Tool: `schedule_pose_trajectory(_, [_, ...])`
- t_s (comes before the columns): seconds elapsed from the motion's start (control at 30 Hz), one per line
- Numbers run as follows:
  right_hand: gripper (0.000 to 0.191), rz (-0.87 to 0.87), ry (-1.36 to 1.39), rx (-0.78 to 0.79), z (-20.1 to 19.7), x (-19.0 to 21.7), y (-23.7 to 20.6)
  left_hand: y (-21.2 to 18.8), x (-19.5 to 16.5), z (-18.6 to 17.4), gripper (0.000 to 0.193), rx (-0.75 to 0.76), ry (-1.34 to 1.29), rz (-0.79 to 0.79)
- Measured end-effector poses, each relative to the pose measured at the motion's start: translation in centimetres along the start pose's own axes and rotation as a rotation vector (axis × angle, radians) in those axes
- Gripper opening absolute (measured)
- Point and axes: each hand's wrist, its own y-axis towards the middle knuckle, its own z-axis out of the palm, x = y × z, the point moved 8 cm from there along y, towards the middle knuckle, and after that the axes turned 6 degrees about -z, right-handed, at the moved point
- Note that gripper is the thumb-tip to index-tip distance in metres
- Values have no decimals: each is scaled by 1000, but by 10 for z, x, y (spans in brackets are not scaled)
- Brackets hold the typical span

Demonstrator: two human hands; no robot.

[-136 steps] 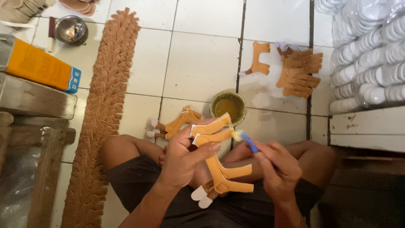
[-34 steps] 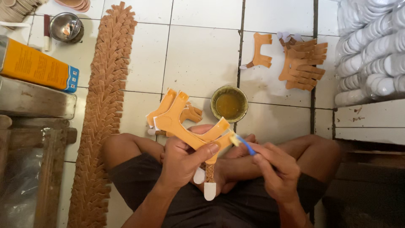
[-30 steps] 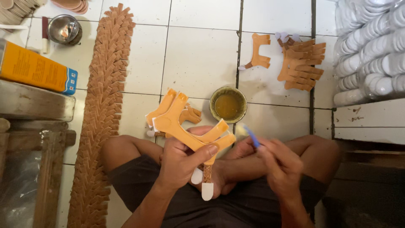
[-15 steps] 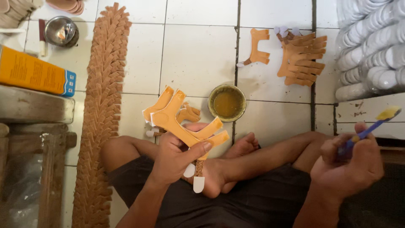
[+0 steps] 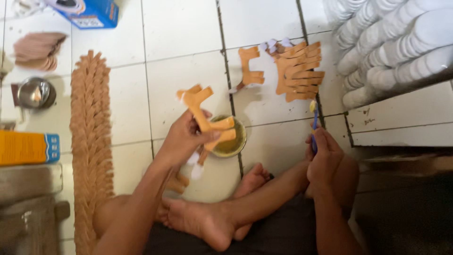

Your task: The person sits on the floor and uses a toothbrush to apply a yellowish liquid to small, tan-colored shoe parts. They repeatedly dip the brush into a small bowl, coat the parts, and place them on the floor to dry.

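My left hand (image 5: 181, 139) grips an orange wooden animal cut-out (image 5: 205, 120) with white-tipped ends, held over the white tiled floor just left of a small round pot of yellowish glue (image 5: 233, 141). My right hand (image 5: 324, 158) holds a blue-handled brush (image 5: 314, 123) upright, its bristle tip pointing at a pile of matching orange cut-outs (image 5: 295, 71) lying on the floor further out. A single cut-out (image 5: 250, 71) lies beside that pile. I sit cross-legged, bare feet in front of me.
A long row of stacked orange pieces (image 5: 89, 141) runs along the left. A metal bowl (image 5: 35, 93), an orange box (image 5: 28, 147) and a blue box (image 5: 92, 9) lie at the left. Stacks of white discs (image 5: 396, 42) fill the upper right above a white ledge.
My left hand has carried the cut-out outward, over towards the glue pot. My right hand swung out to the right with the brush, then came in near the pile. The view shifted forward.
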Motion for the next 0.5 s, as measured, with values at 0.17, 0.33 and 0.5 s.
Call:
schedule_pose_trajectory(0.17, [27, 40, 62, -3, -4, -24, 33, 123, -11, 34, 35, 96, 252, 99])
schedule_pose_trajectory(0.33, [26, 122, 53, -31, 4, -41, 56, 216, 11, 60, 31, 95, 436, -31])
schedule_pose_trajectory(0.5, [28, 211, 68, 12, 11, -48, 67, 271, 15, 78, 28, 119, 462, -32])
